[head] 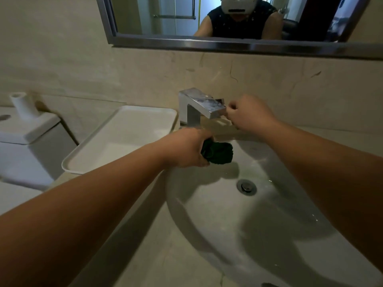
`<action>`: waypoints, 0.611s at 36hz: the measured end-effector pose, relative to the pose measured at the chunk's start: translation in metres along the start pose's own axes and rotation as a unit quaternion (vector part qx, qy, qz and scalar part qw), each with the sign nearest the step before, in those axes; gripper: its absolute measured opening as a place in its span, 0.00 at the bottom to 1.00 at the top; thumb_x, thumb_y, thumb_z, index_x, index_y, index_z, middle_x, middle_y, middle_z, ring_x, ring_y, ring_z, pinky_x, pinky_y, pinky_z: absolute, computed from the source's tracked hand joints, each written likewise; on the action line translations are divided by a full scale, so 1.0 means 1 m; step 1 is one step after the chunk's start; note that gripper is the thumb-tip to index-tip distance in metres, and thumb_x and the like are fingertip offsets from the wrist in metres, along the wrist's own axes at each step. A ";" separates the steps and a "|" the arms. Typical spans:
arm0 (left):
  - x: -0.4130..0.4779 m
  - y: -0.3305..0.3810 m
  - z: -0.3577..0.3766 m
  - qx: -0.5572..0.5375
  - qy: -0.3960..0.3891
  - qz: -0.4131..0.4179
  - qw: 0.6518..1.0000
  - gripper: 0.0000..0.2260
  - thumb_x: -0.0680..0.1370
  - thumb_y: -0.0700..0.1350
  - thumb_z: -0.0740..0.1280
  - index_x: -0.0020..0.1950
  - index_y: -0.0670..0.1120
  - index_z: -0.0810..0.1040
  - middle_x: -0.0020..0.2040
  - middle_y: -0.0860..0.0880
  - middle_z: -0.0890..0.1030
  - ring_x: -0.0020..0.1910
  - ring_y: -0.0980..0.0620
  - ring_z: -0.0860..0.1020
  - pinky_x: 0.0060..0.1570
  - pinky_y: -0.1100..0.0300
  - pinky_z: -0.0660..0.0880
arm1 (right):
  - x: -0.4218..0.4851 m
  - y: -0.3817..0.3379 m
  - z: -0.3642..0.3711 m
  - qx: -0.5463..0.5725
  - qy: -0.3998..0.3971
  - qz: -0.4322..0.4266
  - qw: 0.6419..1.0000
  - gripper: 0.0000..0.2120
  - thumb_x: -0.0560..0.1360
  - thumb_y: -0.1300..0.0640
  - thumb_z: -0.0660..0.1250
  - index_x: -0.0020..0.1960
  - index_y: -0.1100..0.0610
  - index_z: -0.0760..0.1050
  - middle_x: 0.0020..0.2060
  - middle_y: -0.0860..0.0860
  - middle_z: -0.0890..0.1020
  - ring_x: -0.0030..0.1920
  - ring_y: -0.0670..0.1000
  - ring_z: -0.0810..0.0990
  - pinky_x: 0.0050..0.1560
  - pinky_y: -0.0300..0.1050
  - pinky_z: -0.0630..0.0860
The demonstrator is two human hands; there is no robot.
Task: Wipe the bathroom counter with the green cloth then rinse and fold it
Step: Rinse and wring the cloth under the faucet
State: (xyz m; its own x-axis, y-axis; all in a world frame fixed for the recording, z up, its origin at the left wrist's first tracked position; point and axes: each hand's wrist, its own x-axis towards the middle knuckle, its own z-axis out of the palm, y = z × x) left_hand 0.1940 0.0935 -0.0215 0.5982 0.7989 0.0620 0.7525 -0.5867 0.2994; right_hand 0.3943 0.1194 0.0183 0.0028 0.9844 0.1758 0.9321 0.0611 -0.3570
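"Two bare forearms (83, 214) reach in over the sink (207, 235). What is the left hand doing?"

"The left hand (186, 151) grips the green cloth (219, 152), bunched up in its curled fingers, over the back of the sink and just below the faucet (202, 104)."

"And the right hand (249, 113)?"

"Its fingers are curled against the faucet's front end. Whether they pinch it cannot be told."

"Anything nearby?"

"A white tray (124, 141) lies on the counter (165, 259), left of the faucet."
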 end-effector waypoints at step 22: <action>0.032 0.001 0.003 -0.219 -0.032 -0.114 0.968 0.19 0.72 0.45 0.82 0.61 0.50 0.84 0.55 0.48 0.86 0.54 0.46 0.85 0.62 0.45 0.82 | -0.025 0.011 -0.003 0.173 -0.199 -0.011 0.965 0.10 0.80 0.54 0.71 0.59 0.55 0.84 0.52 0.55 0.87 0.52 0.55 0.86 0.55 0.53 0.83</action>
State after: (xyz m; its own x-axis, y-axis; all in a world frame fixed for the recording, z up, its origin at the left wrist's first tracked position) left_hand 0.2146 0.1176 -0.0222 0.4562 0.8833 -0.1082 0.6862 -0.2718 0.6748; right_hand 0.4060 0.0951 0.0126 -0.2186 0.9634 -0.1550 0.7540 0.0659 -0.6536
